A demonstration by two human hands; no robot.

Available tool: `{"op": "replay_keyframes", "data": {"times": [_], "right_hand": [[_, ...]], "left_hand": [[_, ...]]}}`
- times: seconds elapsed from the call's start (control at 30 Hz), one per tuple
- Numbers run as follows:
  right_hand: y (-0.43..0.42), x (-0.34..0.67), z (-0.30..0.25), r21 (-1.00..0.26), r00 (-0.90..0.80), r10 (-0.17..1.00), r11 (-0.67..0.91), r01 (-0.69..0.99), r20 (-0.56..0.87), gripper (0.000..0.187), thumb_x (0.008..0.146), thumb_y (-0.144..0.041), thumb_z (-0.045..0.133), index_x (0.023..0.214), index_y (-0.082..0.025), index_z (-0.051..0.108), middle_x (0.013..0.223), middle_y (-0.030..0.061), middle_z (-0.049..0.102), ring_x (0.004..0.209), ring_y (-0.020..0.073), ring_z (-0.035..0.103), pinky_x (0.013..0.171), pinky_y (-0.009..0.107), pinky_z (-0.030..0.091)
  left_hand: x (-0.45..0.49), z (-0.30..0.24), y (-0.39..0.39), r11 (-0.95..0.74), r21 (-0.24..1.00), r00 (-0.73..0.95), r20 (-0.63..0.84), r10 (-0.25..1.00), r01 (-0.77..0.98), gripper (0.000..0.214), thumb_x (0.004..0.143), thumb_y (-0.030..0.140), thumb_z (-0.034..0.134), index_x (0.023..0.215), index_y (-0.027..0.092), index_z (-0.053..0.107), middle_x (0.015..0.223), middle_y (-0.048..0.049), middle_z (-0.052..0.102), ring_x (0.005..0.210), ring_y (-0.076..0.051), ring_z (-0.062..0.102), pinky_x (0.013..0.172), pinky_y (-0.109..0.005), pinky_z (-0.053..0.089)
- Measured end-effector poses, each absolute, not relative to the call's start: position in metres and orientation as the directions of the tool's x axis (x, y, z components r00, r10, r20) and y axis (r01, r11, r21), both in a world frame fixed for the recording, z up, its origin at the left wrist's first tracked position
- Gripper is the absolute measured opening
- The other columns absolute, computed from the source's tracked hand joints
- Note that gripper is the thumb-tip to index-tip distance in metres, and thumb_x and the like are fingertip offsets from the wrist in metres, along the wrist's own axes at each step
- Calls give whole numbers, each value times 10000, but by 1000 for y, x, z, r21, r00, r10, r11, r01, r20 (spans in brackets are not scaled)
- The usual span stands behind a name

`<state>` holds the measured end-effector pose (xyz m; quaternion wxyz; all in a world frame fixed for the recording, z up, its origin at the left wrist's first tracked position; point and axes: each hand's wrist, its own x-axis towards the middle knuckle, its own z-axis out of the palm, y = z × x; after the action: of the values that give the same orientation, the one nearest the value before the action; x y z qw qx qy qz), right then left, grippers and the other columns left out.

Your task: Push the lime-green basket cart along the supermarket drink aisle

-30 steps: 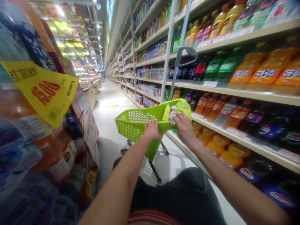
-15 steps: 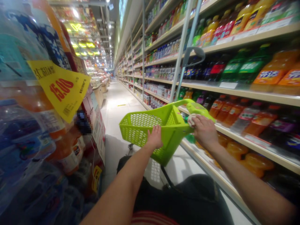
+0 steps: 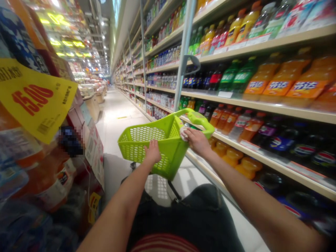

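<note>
A lime-green shopping cart (image 3: 168, 164) with a honeycomb-holed basket stands sideways in front of my knees. My left hand (image 3: 153, 152) lies on its near side, fingers stretched out up to the rim and thumb apart. My right hand (image 3: 197, 140) is closed around a crumpled white cloth or tissue (image 3: 184, 133); which of the two I cannot tell. It presses this against the rear corner of the basket, just below the green handle (image 3: 201, 119). The fingertips are partly hidden behind the wad.
Shelves (image 3: 262, 105) of soda bottles line the right side. On the left stand stacked drink bottles (image 3: 49, 185) with a yellow price sign (image 3: 36, 99) jutting out. A pale tiled aisle (image 3: 112, 108) runs ahead between them.
My view has swung right, so cart and hands sit further left in it. The right hand's wad has shifted slightly toward the basket's rear corner. The left hand stays on the cart's side.
</note>
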<state>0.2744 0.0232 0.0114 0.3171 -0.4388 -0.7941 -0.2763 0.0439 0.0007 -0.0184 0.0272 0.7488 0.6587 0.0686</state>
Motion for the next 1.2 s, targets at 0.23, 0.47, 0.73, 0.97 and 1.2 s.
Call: {"op": "replay_keyframes", "data": {"times": [0.23, 0.47, 0.73, 0.97, 1.2], "right_hand": [[22, 289, 16, 111, -351, 585, 406, 907, 731, 335, 844, -238, 393, 1107, -133, 571, 1163, 125, 569, 1031, 238, 516, 860, 367, 393], [13, 279, 6, 94, -303, 643, 338, 936, 704, 359, 826, -172, 405, 1154, -109, 537, 1218, 151, 524, 1092, 252, 466, 915, 378, 344], [21, 225, -17, 138, -421, 683, 430, 892, 597, 387, 834, -102, 368, 1181, -166, 528, 1286, 113, 494, 1185, 240, 423, 980, 414, 308], [17, 256, -8, 68, -241, 678, 271, 960, 695, 388, 848, -123, 340, 1201, -140, 499, 1353, 118, 415, 1260, 251, 333, 1013, 452, 269], [12, 194, -29, 98, -381, 744, 395, 913, 549, 544, 724, -76, 424, 1268, -86, 434, 1380, 148, 370, 1270, 276, 313, 1029, 447, 243]], "left_hand": [[50, -22, -6, -188, 123, 180, 75, 981, 974, 855, 665, 235, 489, 1405, 164, 65, 1496, -56, 39, 1366, -234, 33, 1058, -548, 161], [66, -30, -15, -249, 110, 235, 127, 964, 962, 854, 674, 228, 500, 1401, 135, 62, 1495, -83, 43, 1366, -217, 16, 1065, -507, 177], [54, -35, -13, -209, 79, 196, 150, 969, 975, 795, 683, 226, 474, 1390, 108, 131, 1490, -84, 105, 1363, -196, 82, 1079, -472, 172], [39, -35, -13, -128, 120, 111, 135, 985, 985, 797, 681, 208, 467, 1389, 96, 119, 1491, -97, 91, 1364, -186, 67, 1077, -422, 206], [42, -29, -15, -144, 174, 126, 108, 986, 974, 788, 687, 244, 489, 1385, 134, 141, 1489, -91, 111, 1361, -213, 95, 1072, -490, 173]]}}
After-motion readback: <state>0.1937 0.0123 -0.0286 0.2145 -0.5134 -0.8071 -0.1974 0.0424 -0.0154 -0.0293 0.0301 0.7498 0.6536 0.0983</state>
